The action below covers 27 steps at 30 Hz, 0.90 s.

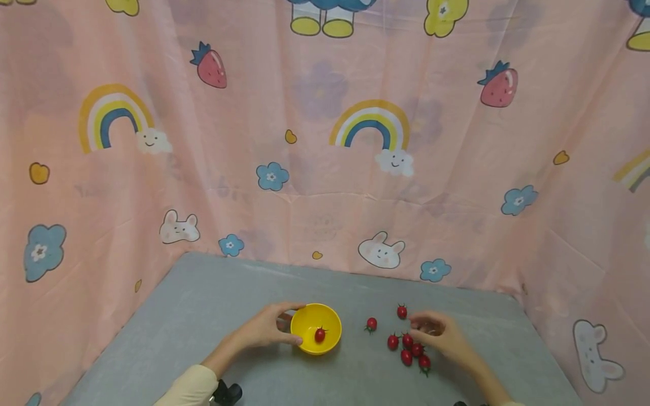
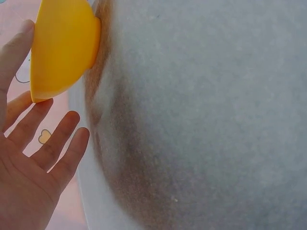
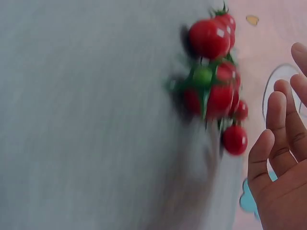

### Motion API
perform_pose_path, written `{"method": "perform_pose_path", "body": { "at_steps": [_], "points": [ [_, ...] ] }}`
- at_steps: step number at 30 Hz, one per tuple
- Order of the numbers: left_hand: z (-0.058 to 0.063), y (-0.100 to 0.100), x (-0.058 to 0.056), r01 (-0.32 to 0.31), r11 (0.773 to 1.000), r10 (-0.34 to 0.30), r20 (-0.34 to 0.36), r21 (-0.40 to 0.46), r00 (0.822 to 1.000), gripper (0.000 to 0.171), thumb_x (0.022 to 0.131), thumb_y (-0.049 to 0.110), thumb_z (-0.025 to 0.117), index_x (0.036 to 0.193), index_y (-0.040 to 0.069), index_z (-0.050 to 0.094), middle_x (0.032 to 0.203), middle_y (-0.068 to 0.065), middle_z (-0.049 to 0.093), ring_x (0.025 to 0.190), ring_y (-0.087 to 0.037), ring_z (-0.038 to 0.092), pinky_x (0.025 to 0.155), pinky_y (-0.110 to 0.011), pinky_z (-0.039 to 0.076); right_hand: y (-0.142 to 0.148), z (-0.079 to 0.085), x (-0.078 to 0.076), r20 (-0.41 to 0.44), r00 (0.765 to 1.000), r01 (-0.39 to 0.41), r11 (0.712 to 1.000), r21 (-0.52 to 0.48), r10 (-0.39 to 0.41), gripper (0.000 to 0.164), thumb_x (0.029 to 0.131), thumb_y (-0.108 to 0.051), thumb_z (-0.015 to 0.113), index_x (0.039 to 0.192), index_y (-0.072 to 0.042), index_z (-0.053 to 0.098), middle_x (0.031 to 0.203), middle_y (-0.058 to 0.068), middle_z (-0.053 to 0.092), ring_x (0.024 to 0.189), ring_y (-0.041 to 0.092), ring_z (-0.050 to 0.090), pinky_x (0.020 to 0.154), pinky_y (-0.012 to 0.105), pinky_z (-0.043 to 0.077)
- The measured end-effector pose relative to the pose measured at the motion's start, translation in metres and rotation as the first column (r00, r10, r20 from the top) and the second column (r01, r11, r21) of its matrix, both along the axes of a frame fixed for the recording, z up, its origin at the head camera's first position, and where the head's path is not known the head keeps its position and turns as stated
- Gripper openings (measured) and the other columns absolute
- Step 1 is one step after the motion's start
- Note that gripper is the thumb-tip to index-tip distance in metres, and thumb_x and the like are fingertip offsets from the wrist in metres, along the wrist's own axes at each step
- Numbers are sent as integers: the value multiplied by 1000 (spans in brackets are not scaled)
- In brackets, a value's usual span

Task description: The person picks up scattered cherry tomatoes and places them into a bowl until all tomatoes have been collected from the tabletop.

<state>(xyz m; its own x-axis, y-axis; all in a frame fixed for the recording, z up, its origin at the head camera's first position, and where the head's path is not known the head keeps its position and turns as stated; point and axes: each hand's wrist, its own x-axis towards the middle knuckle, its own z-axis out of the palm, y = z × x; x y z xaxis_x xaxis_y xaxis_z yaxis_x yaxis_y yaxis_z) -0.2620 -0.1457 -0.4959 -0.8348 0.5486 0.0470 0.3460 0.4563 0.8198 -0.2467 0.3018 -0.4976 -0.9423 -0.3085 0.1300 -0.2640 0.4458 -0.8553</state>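
A small yellow bowl [image 1: 304, 344] stands on the grey table with one cherry tomato [image 1: 320, 335] inside. My left hand [image 1: 269, 326] grips the bowl from its left side, thumb at the near rim and index finger at the far rim. In the left wrist view the other fingers spread below the bowl [image 2: 64, 48]. Several red cherry tomatoes [image 1: 407, 357] with green stems lie to the right of the bowl. My right hand [image 1: 442, 336] hovers beside and over them, fingers loosely bent and holding nothing. The right wrist view shows its fingers [image 3: 277, 112] apart from the tomatoes [image 3: 209, 38].
The grey table [image 1: 228, 293] reaches back to a pink curtain [image 1: 304, 220] printed with rainbows, rabbits and flowers. Two cherry tomatoes lie apart from the cluster, one nearer the bowl [image 1: 372, 324] and one farther back [image 1: 402, 311]. A black object [image 1: 227, 393] sits by the left sleeve.
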Motion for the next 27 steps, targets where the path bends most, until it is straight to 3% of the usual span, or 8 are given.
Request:
{"method": "perform_pose_path", "body": {
  "at_steps": [7,14,21,27],
  "points": [
    [2,0,2,4,1000,-4,-3,3,1000,69,85,27,86,146,10,55,143,-9,55,116,-29,61,91,-36,56,26,-2,11,3,1000,-27,999,25,26,32,96,-11,73,121,7,65,108,19,69,87,20,68,75,30,58],
    [3,1,3,15,1000,-14,-15,20,1000,68,86,24,85,145,9,55,143,-11,55,116,-31,60,91,-39,56,38,-5,20,30,994,-110,992,60,109,43,92,-12,77,128,7,62,110,17,68,84,19,65,70,29,56],
    [2,1,3,18,1000,-18,-27,5,999,69,86,26,85,145,9,55,143,-11,55,116,-30,61,90,-37,56,38,-7,27,141,984,-118,991,70,108,53,88,-13,81,132,6,59,116,18,64,88,25,62,65,28,51],
    [3,2,2,16,1000,-16,-25,-4,1000,69,86,24,85,145,8,55,143,-12,55,116,-31,61,91,-38,56,38,-11,31,141,985,-112,990,82,100,53,87,-15,82,131,6,60,113,15,65,86,21,62,62,28,49]
  ]
}}
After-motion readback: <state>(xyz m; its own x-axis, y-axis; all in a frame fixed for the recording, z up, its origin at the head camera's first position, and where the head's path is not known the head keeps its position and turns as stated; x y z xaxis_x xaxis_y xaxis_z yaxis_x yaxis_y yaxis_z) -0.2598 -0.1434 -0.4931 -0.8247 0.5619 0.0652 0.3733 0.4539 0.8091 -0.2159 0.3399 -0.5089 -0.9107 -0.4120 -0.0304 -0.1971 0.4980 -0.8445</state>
